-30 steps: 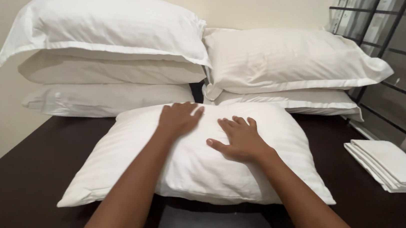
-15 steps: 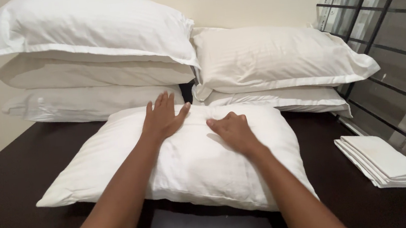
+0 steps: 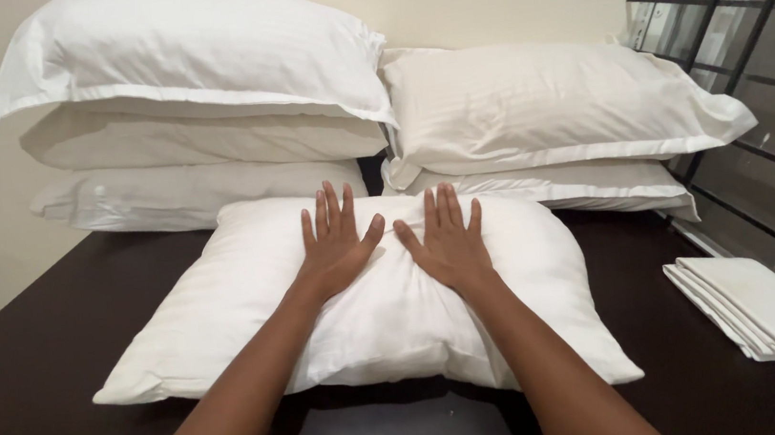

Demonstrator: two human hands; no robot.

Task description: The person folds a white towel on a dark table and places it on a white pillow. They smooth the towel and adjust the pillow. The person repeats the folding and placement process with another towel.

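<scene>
Left hand [image 3: 333,247] and right hand [image 3: 447,240], open and flat with thumbs nearly touching, press side by side on a white pillow [image 3: 225,311] lying on the dark table [image 3: 30,380], before stacked pillows [image 3: 184,105]; folded cloths [image 3: 766,307] at right.

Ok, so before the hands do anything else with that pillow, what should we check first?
1. Both hands flat on the pillow: ok. The left hand and right hand press side by side on the front pillow.
2. Pillow lying fully on the dark table: ok.
3. Fingers free, nothing gripped: ok, both hands are spread open.
4. Pillow stacks behind standing steady: ok. The left stack and right stack rest against the wall.
5. Folded white cloths out of the way: ok, they lie at the right, apart from the pillow.
6. Pillow's underside smooth: cannot tell, it is hidden.
</scene>
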